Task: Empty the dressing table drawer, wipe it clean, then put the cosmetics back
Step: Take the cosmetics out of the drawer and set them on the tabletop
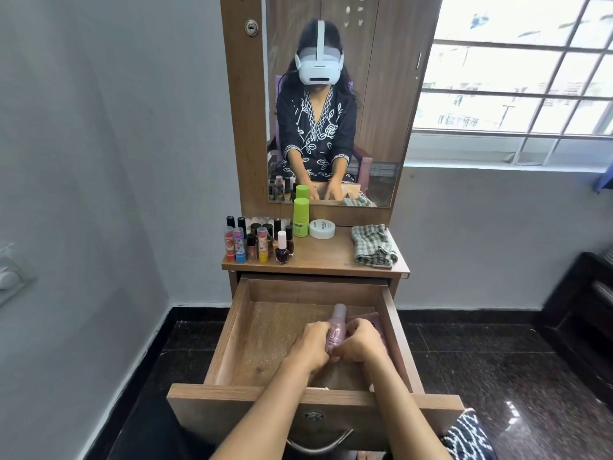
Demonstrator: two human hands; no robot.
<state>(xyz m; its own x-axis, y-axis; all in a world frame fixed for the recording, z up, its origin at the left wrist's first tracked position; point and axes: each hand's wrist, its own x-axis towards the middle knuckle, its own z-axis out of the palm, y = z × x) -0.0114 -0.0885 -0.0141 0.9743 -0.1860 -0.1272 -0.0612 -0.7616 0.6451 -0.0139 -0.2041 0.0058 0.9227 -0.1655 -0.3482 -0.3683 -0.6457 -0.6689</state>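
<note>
Both hands in the open drawer (232, 340), wrapped round the pink bottle (335, 333). Left hand (313, 343) grips its left side, right hand (360, 341) its right, fingers (356, 325) curled closed on the body. Bottle's long axis runs away from the person, cap end pointing toward the mirror, poking clear above the knuckles. Neither hand nearer; it sits between them. Pinkish flat item (376, 318) lies just right of the bottle, partly hidden. Rest of the cosmetics (258, 242) and checked cloth (373, 245) up on the worktop (318, 257). Probably emptying: lift goes up and forward.
</note>
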